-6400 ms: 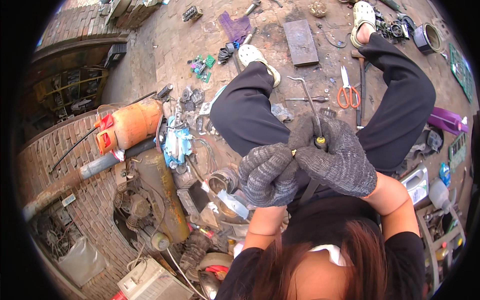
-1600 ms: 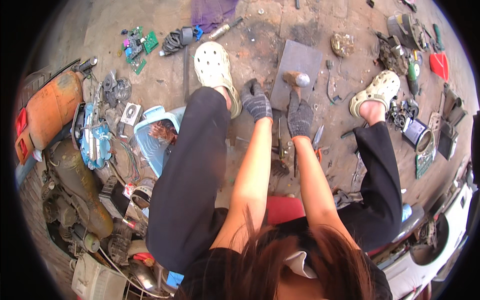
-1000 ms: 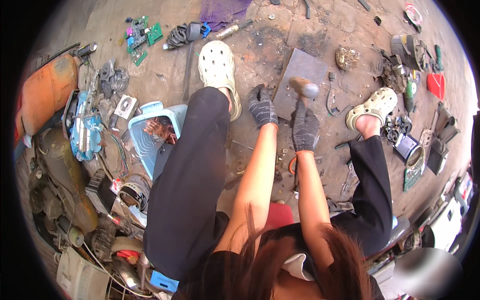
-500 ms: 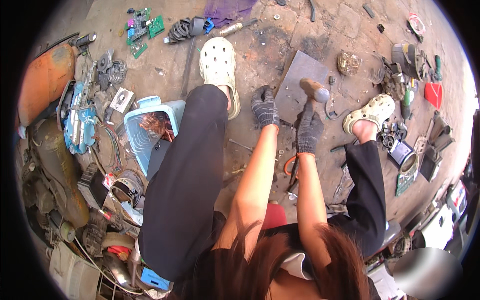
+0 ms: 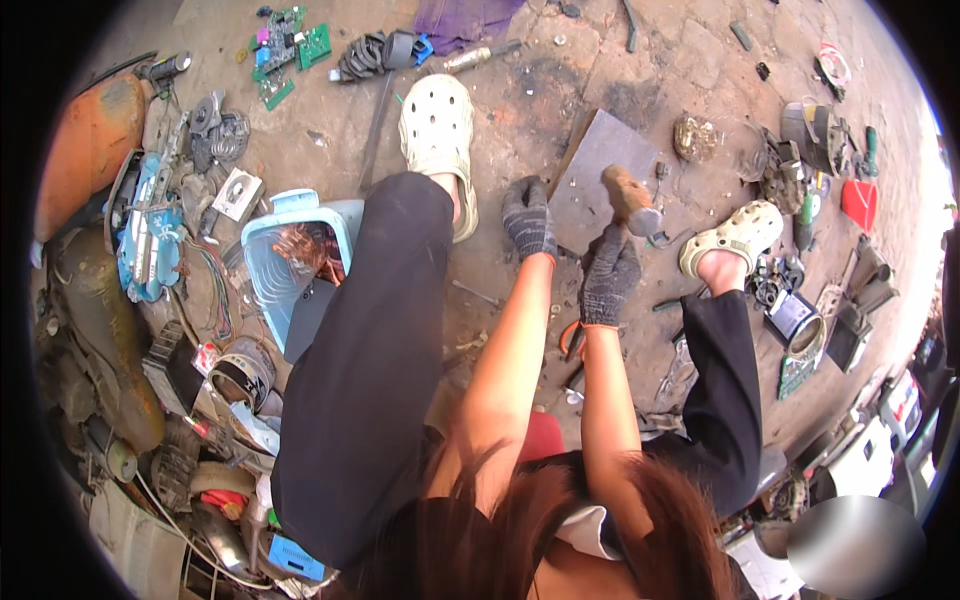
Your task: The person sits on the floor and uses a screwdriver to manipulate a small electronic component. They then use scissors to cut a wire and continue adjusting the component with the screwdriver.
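Note:
My right hand (image 5: 611,276), in a grey knit glove, is closed round the handle of a hammer. The rusty hammer head (image 5: 630,198) hangs over the near right part of a flat grey metal plate (image 5: 603,150) on the ground. Close to the plate's left edge is my left hand (image 5: 528,217), gloved the same way, its fingers curled downward. Whatever those fingers hold, if anything, is hidden beneath them. Orange-handled pliers (image 5: 571,340) lie under my right wrist.
A light blue basket (image 5: 262,262) with copper-coloured scrap stands beside my left leg. Green circuit boards (image 5: 313,45) lie at the far left. A bundle of wire (image 5: 694,137) sits right of the plate. A red scoop-like piece (image 5: 859,203) and motor parts lie farther right.
My right hand has drawn back slightly toward me, and the hammer head has tilted and dropped a little. My left hand keeps its place by the plate. The view has shifted slightly.

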A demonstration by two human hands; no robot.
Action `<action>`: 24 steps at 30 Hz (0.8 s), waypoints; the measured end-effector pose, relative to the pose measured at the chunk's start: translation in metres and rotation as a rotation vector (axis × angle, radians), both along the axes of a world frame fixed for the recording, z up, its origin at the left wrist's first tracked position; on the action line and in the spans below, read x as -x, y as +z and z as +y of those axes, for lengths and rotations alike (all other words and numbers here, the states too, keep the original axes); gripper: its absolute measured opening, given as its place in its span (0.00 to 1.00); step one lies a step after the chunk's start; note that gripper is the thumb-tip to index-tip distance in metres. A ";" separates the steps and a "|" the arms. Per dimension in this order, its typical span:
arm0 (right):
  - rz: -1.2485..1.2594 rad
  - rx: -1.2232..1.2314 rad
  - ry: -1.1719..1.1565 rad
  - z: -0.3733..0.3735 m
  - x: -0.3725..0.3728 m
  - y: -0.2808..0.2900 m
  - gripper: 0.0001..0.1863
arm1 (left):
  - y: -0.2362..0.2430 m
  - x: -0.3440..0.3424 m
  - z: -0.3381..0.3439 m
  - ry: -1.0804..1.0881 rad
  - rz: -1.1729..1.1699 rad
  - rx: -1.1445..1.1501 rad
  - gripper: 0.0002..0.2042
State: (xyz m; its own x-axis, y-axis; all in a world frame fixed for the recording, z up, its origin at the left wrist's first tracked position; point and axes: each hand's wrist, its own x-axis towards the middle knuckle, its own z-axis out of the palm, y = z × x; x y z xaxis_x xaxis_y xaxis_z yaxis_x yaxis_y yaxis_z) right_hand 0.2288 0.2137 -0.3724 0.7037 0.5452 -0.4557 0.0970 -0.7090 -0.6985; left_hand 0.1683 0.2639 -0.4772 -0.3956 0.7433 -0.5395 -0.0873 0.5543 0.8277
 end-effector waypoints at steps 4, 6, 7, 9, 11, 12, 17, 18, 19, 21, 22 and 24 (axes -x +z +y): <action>-0.331 -0.042 0.317 -0.005 0.002 -0.012 0.24 | 0.001 -0.003 0.005 0.041 -0.042 -0.001 0.09; -0.254 0.334 0.347 0.016 0.005 -0.019 0.27 | -0.004 -0.003 0.006 0.044 -0.044 0.022 0.09; -0.223 0.290 0.312 0.014 0.004 -0.029 0.33 | -0.006 0.001 0.004 0.023 -0.015 0.048 0.09; -0.176 0.363 0.321 0.005 -0.001 -0.016 0.34 | 0.000 0.000 -0.004 0.042 -0.019 0.058 0.09; -0.105 0.290 0.183 0.002 -0.004 -0.010 0.33 | 0.006 0.000 0.000 -0.027 0.002 0.042 0.09; -0.069 0.256 0.113 0.000 -0.006 -0.010 0.32 | 0.007 -0.001 0.003 -0.018 0.003 0.027 0.09; 0.143 -0.024 -0.329 -0.014 -0.006 -0.003 0.25 | -0.002 -0.004 0.003 0.005 -0.068 0.003 0.09; 0.177 0.001 -0.373 -0.018 -0.007 0.004 0.25 | -0.003 -0.003 0.003 0.012 -0.057 0.001 0.09; 0.211 0.025 -0.416 -0.020 -0.007 0.008 0.24 | -0.003 -0.003 0.002 0.019 -0.047 -0.002 0.09; 0.185 -0.026 -0.413 -0.024 -0.006 0.008 0.23 | -0.005 -0.003 0.002 0.025 -0.044 -0.007 0.09; 0.155 -0.049 -0.369 -0.029 -0.004 0.008 0.23 | -0.007 -0.002 0.003 0.026 -0.052 -0.010 0.09; 0.048 -0.073 -0.226 -0.047 -0.005 0.000 0.23 | -0.008 -0.003 0.002 0.033 -0.052 -0.002 0.09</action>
State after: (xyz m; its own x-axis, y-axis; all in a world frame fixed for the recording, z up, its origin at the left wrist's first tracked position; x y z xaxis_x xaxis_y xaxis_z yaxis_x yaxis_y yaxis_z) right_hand 0.2334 0.1671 -0.3722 0.7901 0.4089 -0.4567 -0.0929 -0.6566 -0.7485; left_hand 0.1715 0.2661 -0.4855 -0.3917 0.7314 -0.5582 -0.1486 0.5484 0.8229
